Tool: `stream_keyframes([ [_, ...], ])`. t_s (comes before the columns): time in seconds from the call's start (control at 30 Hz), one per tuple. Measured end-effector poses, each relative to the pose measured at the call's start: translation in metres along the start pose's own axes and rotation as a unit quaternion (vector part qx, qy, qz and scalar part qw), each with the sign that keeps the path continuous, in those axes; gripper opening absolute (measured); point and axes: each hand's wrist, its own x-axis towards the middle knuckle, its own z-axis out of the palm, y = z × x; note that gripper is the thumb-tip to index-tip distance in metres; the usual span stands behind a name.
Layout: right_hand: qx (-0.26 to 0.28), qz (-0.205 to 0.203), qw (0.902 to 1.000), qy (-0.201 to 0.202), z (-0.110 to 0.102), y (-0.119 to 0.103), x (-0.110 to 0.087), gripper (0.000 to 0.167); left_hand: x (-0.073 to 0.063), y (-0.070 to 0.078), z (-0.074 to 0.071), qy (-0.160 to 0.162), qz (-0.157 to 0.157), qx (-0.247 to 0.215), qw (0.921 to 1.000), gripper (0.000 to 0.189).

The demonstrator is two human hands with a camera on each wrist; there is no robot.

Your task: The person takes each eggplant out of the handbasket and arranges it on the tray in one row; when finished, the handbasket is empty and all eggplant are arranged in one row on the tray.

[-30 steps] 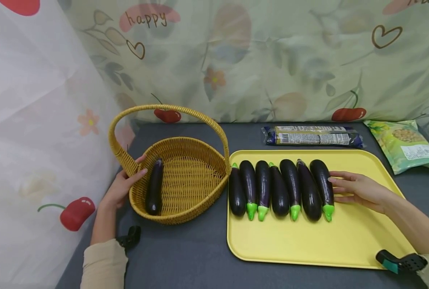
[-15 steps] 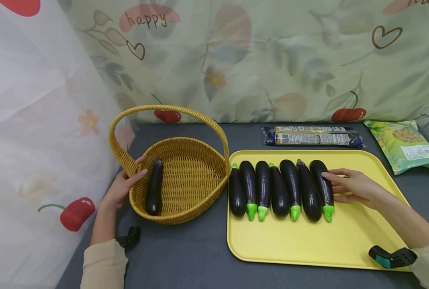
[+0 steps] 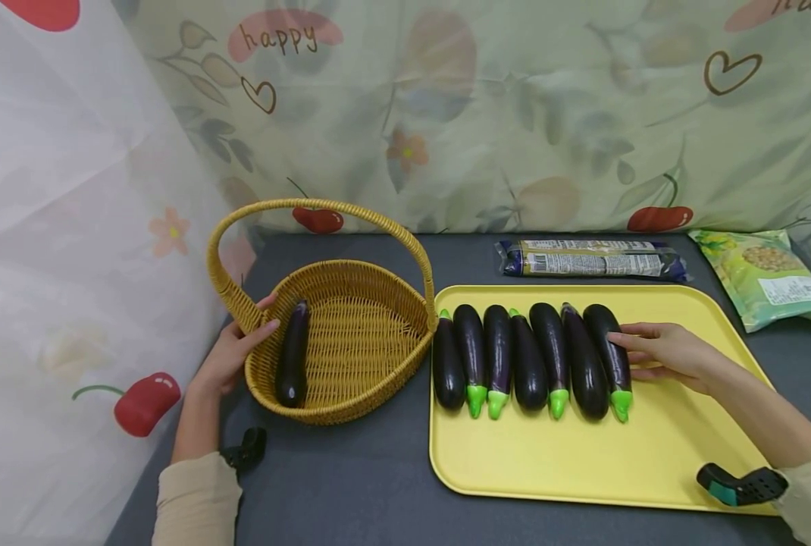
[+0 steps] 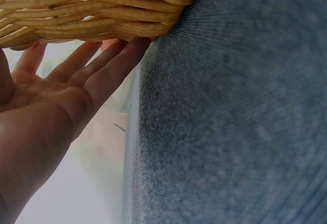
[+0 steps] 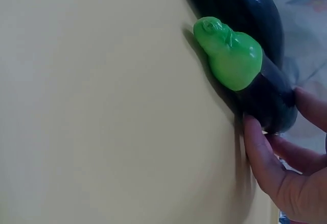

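My left hand (image 3: pixel 228 353) holds the left side of a wicker basket (image 3: pixel 340 413), its thumb over the rim by the foot of the handle. In the left wrist view the fingers (image 4: pixel 110 73) reach against the outside of the weave. One dark eggplant (image 3: pixel 292 356) lies inside the basket on the left. On the yellow tray (image 3: pixel 549 462), several eggplants lie side by side. My right hand (image 3: pixel 671 356) is at the rightmost eggplant (image 3: pixel 612 353), thumb on top and fingers along its right side. Its green cap (image 5: pixel 235 60) points toward me, and it lies against its neighbour (image 3: pixel 585 368).
Behind the tray lies a long plastic-wrapped packet (image 3: pixel 593 259). A green and yellow bag (image 3: pixel 767 277) is at the back right. A printed cloth (image 3: pixel 487 114) hangs behind the dark table (image 3: pixel 351 485), and another covers the left side. The basket's right edge meets the tray's left edge.
My right hand has moved slightly left, its thumb coming from the eggplant's right edge onto its top. The eggplant's far end has shifted a little left. The left hand and basket stay put.
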Motion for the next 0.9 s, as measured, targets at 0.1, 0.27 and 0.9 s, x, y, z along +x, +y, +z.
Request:
stream_keyframes([
  [0.1,0.001,0.003,1.0,-0.002,-0.001,0.0,-0.001,0.084,0.0,0.0,0.0,0.002,0.0,-0.004,1.0,0.064],
  [0.27,0.005,0.006,1.0,0.0,-0.001,-0.001,-0.001,0.081,0.0,-0.001,0.0,0.006,-0.001,-0.004,1.0,0.064],
  [0.9,0.073,-0.089,0.9933,0.008,-0.035,-0.03,-0.016,0.017,0.001,-0.001,0.0,0.004,-0.005,-0.002,1.0,0.063],
])
